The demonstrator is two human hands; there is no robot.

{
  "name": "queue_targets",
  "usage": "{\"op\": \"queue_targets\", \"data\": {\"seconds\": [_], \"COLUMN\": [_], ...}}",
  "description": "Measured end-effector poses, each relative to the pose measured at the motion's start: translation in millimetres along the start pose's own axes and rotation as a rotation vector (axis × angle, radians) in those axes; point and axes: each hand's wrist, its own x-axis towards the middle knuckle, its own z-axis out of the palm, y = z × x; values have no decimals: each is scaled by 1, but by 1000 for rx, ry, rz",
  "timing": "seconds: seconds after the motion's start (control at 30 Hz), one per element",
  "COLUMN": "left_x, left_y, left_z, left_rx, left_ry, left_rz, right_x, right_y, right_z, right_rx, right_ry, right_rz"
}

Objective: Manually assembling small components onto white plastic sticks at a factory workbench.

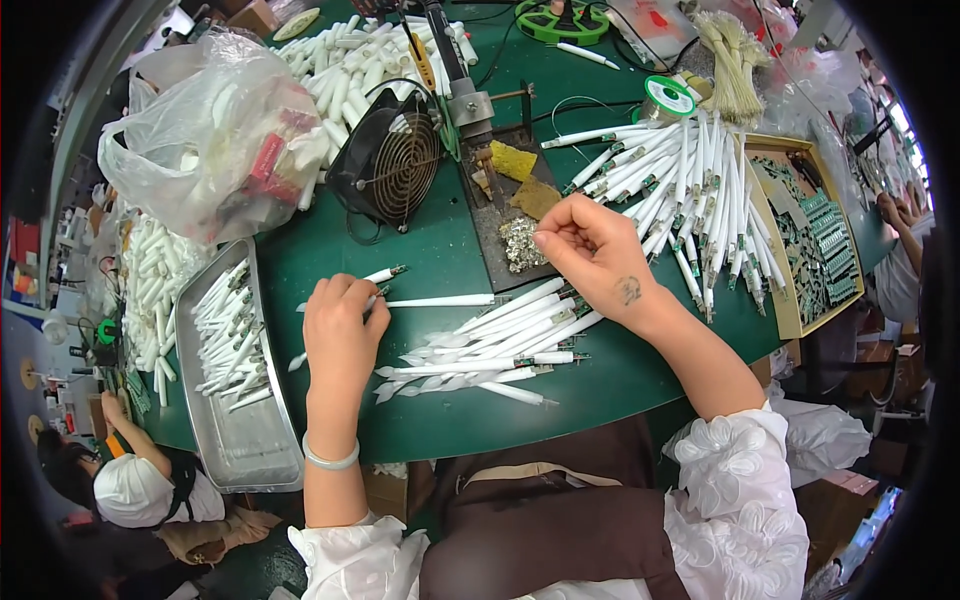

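Note:
My left hand is over the table with its fingers curled around a white LED candle stick, which lies sideways and has wires at its right end. Another white stick with a green circuit end also passes under these fingers. My right hand is closed in a pinch beside a heap of silvery solder scraps; anything between its fingertips is hidden. Between my hands lies a loose pile of white candle sticks, flame-shaped tips to the left and wired ends to the right.
A metal tray of sticks stands left, near a plastic bag and a black fan. A soldering stand with yellow sponges is ahead. Right are a stick pile, solder spool and box of circuit boards.

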Motion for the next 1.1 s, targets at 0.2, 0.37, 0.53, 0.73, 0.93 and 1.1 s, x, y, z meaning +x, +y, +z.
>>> {"op": "queue_targets", "data": {"seconds": [0.2, 0.37, 0.53, 0.73, 0.93, 1.1], "left_x": [15, 30, 32, 26, 32, 33], "left_y": [31, 50, 51, 65, 73, 65], "left_z": [-6, 12, 9, -6, -6, 9], "left_rx": [-6, -459, -359, -513, -739, -1070], "left_ry": [11, -356, -360, -256, -286, -495], "left_rz": [121, 215, 208, 156, 18, -279], "right_x": [-2, -3, -3, -6, -6, -6], "right_y": [1, 0, -6, -8, -6, -4], "right_z": [-1, -1, -6, -5, -2, 0], "right_rx": [16, 19, -30, -218, -197, -232], "right_ry": [-12, -39, -97, -260, -227, -212], "right_rz": [9, 10, 66, -102, -137, -168]}}
